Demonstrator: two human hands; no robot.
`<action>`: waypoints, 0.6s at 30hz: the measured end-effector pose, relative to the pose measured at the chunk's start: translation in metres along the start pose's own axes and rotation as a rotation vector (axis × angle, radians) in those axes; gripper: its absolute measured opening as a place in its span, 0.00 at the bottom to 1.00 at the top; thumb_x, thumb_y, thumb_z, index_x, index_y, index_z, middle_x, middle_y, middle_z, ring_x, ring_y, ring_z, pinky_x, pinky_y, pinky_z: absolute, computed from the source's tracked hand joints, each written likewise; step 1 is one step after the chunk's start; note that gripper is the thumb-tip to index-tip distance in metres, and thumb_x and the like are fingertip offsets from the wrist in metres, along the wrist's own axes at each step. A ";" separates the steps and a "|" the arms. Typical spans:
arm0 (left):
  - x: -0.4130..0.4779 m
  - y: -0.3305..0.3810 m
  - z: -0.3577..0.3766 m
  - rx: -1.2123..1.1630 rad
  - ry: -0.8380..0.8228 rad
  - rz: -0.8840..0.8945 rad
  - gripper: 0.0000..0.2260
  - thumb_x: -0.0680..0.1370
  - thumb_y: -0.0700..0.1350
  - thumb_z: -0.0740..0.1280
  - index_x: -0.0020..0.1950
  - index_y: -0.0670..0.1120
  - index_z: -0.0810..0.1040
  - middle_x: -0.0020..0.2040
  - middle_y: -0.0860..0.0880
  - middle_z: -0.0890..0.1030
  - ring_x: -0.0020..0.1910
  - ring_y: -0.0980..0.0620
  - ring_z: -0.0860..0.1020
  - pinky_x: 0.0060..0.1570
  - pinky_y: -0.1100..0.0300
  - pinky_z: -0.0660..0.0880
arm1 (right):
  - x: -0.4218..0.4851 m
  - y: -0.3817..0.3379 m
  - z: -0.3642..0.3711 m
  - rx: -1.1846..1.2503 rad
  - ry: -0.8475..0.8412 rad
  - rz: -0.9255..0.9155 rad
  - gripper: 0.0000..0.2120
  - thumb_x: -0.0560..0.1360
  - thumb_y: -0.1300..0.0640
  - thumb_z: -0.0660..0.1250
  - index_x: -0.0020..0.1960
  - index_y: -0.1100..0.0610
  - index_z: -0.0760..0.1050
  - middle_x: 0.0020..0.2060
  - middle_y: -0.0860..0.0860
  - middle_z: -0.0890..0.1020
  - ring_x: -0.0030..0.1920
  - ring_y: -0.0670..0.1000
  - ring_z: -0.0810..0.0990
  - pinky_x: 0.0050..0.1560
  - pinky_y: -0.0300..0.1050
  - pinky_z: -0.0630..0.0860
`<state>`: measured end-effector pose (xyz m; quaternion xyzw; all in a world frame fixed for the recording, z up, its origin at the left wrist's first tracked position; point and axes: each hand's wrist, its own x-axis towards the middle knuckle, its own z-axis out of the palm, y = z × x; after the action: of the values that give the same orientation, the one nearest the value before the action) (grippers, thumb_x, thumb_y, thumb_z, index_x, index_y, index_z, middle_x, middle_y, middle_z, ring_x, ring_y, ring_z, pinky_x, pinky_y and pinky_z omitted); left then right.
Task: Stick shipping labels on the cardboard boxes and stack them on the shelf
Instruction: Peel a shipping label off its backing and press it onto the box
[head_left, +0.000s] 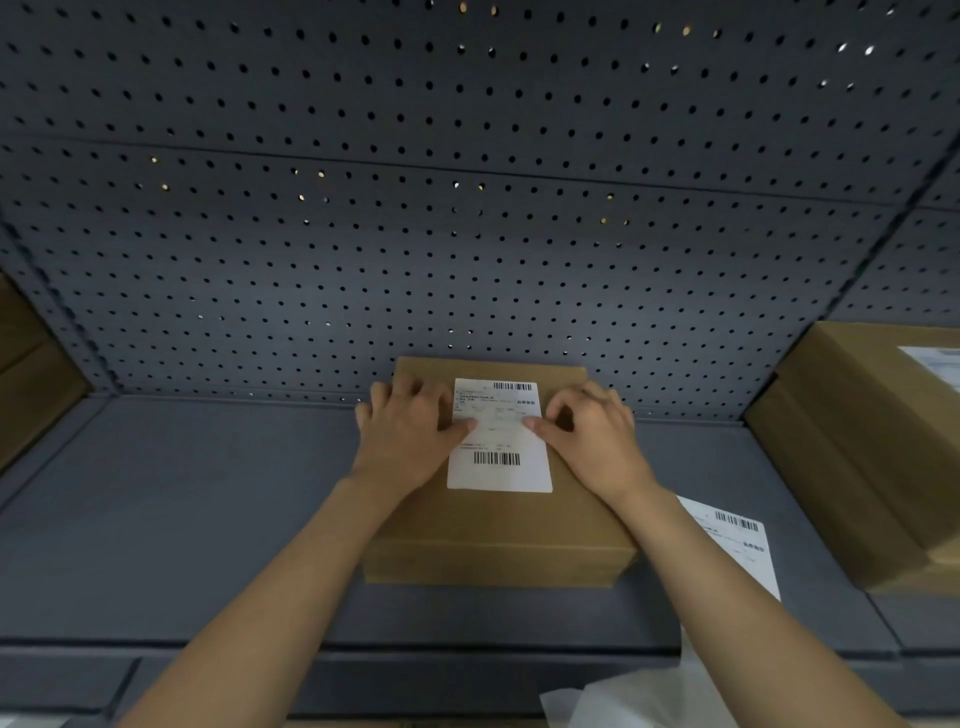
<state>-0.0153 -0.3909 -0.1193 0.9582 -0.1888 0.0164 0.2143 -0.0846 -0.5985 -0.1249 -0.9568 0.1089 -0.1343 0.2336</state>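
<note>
There are two hands, left hand (410, 436) and right hand (597, 441), three shipping labels, middle label (496, 441), near-right label (737, 540) and far-right label (935, 364), and at least two cardboard boxes, middle box (498, 530) and right box (841, 447), while the cardboard at the left edge (31, 384) cannot be counted.

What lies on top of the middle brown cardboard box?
A white shipping label with barcodes, pressed by the left hand and right hand. The hands hide parts of its edges.
</note>
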 end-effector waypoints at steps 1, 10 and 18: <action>0.006 0.001 0.001 -0.003 0.008 -0.011 0.18 0.76 0.63 0.65 0.57 0.53 0.76 0.63 0.48 0.71 0.64 0.42 0.65 0.64 0.45 0.61 | 0.007 0.000 0.001 0.002 0.004 0.014 0.14 0.73 0.39 0.69 0.42 0.48 0.73 0.47 0.48 0.75 0.53 0.53 0.71 0.52 0.46 0.64; 0.048 0.006 0.008 0.033 0.102 -0.101 0.19 0.74 0.64 0.66 0.49 0.48 0.76 0.51 0.46 0.80 0.56 0.41 0.75 0.57 0.45 0.72 | 0.050 0.002 0.011 0.028 0.059 0.180 0.17 0.73 0.37 0.69 0.41 0.51 0.77 0.45 0.49 0.80 0.55 0.54 0.73 0.54 0.48 0.69; 0.054 0.009 0.010 0.048 0.137 -0.130 0.17 0.76 0.62 0.65 0.48 0.47 0.78 0.47 0.46 0.80 0.54 0.41 0.76 0.57 0.45 0.73 | 0.057 0.003 0.016 0.025 0.111 0.215 0.15 0.75 0.40 0.68 0.38 0.50 0.74 0.45 0.52 0.82 0.55 0.57 0.74 0.54 0.49 0.70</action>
<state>0.0310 -0.4215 -0.1193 0.9699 -0.1105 0.0723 0.2044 -0.0269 -0.6097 -0.1288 -0.9277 0.2219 -0.1628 0.2521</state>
